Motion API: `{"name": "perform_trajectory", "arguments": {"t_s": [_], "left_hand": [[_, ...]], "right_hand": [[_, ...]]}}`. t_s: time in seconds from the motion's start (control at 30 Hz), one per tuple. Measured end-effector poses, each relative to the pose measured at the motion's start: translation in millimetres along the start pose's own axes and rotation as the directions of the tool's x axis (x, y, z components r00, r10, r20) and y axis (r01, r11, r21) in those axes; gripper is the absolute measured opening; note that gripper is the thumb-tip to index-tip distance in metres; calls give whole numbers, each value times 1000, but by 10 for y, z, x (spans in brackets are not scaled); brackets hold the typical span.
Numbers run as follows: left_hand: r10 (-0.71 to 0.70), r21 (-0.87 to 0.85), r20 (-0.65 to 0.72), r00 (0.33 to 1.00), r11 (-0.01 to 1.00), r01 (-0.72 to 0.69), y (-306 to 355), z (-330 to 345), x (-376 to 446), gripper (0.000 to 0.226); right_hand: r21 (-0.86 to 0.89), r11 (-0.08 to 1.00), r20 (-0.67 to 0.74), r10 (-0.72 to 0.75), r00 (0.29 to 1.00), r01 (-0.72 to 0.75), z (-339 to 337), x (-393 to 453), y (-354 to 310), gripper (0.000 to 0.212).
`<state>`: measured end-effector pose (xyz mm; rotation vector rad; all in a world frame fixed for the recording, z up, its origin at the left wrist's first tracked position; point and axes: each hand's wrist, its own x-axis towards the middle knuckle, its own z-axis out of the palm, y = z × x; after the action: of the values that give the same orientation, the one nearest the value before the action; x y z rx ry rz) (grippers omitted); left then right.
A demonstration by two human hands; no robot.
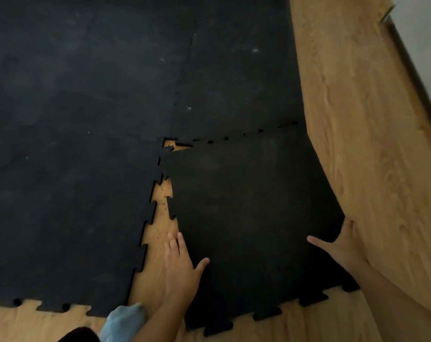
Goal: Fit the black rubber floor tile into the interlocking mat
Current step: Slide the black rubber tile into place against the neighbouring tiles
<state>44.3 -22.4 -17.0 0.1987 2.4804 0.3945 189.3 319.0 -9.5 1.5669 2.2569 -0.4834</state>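
The loose black rubber floor tile (254, 218) lies at the lower right, slightly rotated. Its far edge overlaps the toothed seam of the interlocking mat (86, 119). A wedge of bare wood shows between the tile's left teeth and the mat's right teeth, widening toward me. My left hand (181, 270) grips the tile's left edge, thumb on top and fingers at the rim. My right hand (342, 245) holds the tile's right edge, thumb spread across its surface.
Wooden floor (372, 144) runs along the right, ending at a dark baseboard (417, 77) and a pale wall. Black crumbs dot the exposed wood gap (162, 213). A light blue sock (125, 322) sits at the bottom, beside the mat's near toothed edge.
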Motion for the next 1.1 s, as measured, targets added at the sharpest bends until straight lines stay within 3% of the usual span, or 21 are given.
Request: {"name": "perform_trajectory", "arguments": {"t_s": [0.1, 0.13, 0.2, 0.27, 0.3, 0.4, 0.6, 0.77, 0.87, 1.1], "left_hand": [[-189, -305, -63, 980, 939, 161, 140, -105, 28, 96], [-298, -428, -44, 954, 868, 251, 152, -187, 123, 93], [-473, -652, 125, 872, 623, 432, 145, -410, 322, 88], [-442, -755, 275, 854, 450, 477, 66, -551, 458, 73], [-404, -762, 300, 864, 444, 472, 50, -609, 483, 64], [-360, -747, 232, 904, 529, 403, -25, -795, 598, 52], [-273, -669, 161, 949, 677, 308, -169, -1199, 911, 47], [-257, -534, 147, 955, 792, 295, -281, -1144, 975, 53], [-240, -457, 130, 962, 847, 273, -299, -1105, 967, 53], [-209, -201, 87, 974, 954, 223, -390, -1009, 980, 56]], "right_hand": [[49, 994, -17, 95, 995, -94, 5, 43, -1, 144], [91, 987, -23, 133, 991, -131, -28, 88, 5, 142], [200, 955, 34, 215, 976, -218, -116, 168, 25, 137], [337, 906, 104, 234, 967, -255, -131, 155, 57, 130], [398, 880, 129, 223, 966, -257, -110, 107, 59, 125], [554, 776, 207, 221, 953, -300, 53, -97, 28, 126], [578, 714, 210, 339, 917, -396, 513, -447, -159, 128], [505, 724, 213, 423, 881, -470, 601, -564, -203, 125], [483, 738, 219, 420, 881, -472, 588, -573, -194, 116], [460, 755, 196, 426, 883, -466, 621, -630, -118, 120]]}}
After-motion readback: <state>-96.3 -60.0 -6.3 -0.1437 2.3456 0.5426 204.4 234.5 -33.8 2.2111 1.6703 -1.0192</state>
